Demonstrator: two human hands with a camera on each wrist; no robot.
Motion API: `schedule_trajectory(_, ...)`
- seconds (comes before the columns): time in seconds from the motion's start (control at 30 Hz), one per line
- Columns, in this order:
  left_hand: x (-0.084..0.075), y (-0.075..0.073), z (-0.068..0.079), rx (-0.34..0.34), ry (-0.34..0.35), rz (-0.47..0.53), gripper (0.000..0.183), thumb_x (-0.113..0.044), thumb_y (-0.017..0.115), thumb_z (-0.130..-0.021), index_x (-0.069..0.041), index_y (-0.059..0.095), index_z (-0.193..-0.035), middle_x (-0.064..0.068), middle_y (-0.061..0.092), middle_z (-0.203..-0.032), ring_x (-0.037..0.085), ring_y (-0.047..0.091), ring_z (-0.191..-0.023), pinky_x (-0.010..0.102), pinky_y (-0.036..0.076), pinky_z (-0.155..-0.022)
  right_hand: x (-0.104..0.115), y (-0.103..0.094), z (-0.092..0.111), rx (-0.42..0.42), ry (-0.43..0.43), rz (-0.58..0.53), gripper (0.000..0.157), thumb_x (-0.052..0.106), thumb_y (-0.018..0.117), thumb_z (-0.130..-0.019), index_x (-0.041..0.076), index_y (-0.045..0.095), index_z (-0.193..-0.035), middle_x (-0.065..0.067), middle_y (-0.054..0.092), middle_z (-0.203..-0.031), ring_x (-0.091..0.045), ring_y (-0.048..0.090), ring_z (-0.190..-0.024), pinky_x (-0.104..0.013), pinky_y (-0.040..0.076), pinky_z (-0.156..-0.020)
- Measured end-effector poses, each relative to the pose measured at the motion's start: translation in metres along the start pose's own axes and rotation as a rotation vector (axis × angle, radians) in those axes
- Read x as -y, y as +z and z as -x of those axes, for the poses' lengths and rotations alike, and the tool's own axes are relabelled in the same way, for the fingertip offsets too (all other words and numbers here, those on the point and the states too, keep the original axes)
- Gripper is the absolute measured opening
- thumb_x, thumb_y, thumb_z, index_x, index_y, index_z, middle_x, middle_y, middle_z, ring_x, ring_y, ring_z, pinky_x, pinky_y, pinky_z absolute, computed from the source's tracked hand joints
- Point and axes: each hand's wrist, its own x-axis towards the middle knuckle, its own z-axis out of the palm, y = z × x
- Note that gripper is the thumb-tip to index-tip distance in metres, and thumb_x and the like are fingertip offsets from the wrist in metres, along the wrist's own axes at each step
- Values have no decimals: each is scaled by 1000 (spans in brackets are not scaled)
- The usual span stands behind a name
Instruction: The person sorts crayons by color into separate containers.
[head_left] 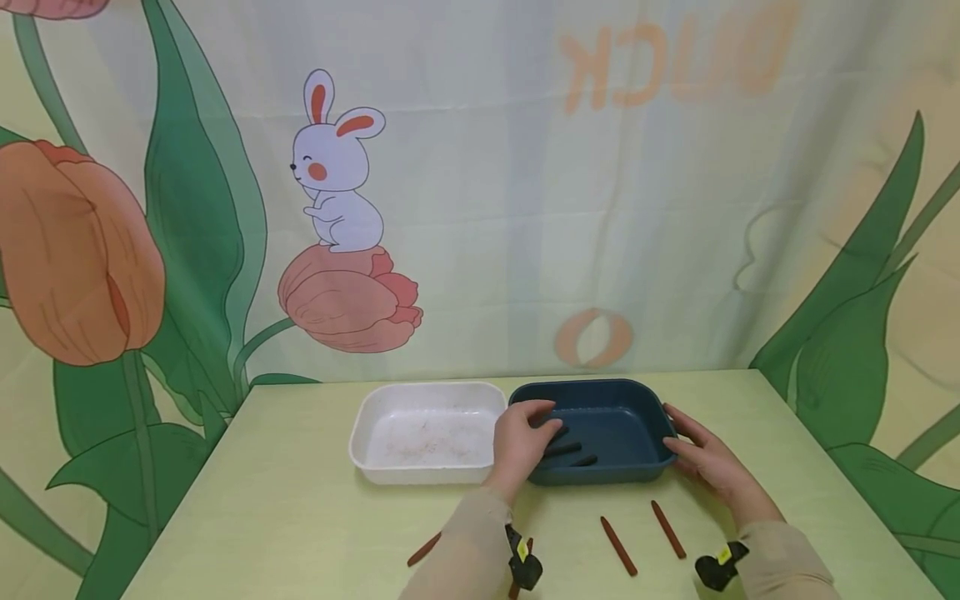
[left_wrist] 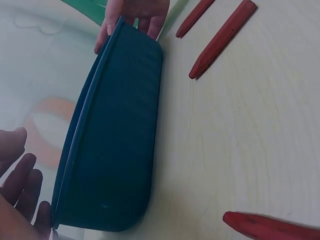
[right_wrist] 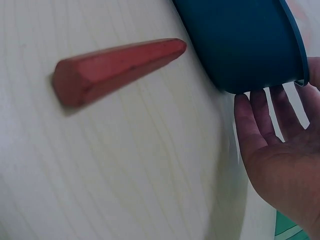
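A dark blue tray (head_left: pixel 600 475) stands on the table with black sticks (head_left: pixel 564 450) lying in its left end. Over that end is my left hand (head_left: pixel 521 440), thumb and fingers apart and nothing visible between them. In the left wrist view its little finger is right at the rim. My right hand (head_left: pixel 708 467) grips the tray's right end, thumb over the rim and fingers along the outer wall. Several tapered red-brown sticks, crayon-like in shape, lie in front, among them one stick (head_left: pixel 618 546) and another stick (right_wrist: pixel 117 70) close to the tray's wall.
To the left, side by side with the blue tray, is a white tray (head_left: pixel 427 475) with reddish specks on its floor. Another red-brown stick (head_left: pixel 424 550) lies beside my left sleeve. A printed curtain (head_left: pixel 480 208) hangs behind the table (head_left: pixel 285 500).
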Motion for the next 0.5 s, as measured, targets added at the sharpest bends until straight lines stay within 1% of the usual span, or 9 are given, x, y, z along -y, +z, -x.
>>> schedule_trajectory(0.13, 2, -4, 4, -10, 18, 21, 26, -15, 75, -88, -11, 75, -114, 0, 72, -109, 19, 65, -101, 32, 52, -89, -2, 0, -1, -2, -1, -3, 69, 17, 54, -103, 4, 14, -158, -31, 11, -158, 12, 47, -103, -17, 48, -86)
schedule_trajectory(0.3, 5, -11, 12, -4, 77, -8, 28, -16, 76, -88, -10, 74, -116, 0, 71, -108, 20, 64, -99, 34, 52, -87, -1, 0, 0, -4, 4, -10, 68, 16, 54, -103, 5, 14, -158, -30, 11, -158, 12, 47, -103, -17, 48, -86)
schedule_trajectory(0.4, 7, -17, 18, 4, 107, -8, 29, -16, 76, -88, -10, 73, -117, 2, 71, -108, 21, 64, -98, 39, 52, -87, 0, 0, 0, -3, 7, -10, 69, 17, 54, -103, 6, 14, -158, -30, 11, -159, 11, 46, -104, -17, 48, -87)
schedule_trajectory(0.5, 8, -24, 23, -3, 146, -10, 30, -15, 77, -87, -9, 73, -116, 4, 71, -107, 23, 64, -96, 43, 52, -86, 0, -1, 0, -2, 6, -8, 69, 18, 54, -103, 6, 14, -158, -30, 10, -159, 9, 46, -105, -17, 48, -87)
